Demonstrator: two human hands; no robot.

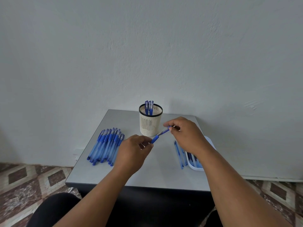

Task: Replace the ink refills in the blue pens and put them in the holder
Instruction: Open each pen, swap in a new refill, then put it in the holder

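Head view shows us first, at the left of the grey table (160,176), a pile of blue pens (105,145) lying side by side. Next comes our left hand (133,150), which pinches the blue grip end of one pen (159,134); this pen slants up to the right, where our right hand (186,135) pinches its other end. Behind the pen stands the cream holder (150,122) with some pens inside. At the right, loose refills (179,153) lie beside a white tray (196,167).

The single head-worn camera looked forward and down from above the seated person's lap. It faced a small table (147,174) against a wall (147,46), at arm's reach.
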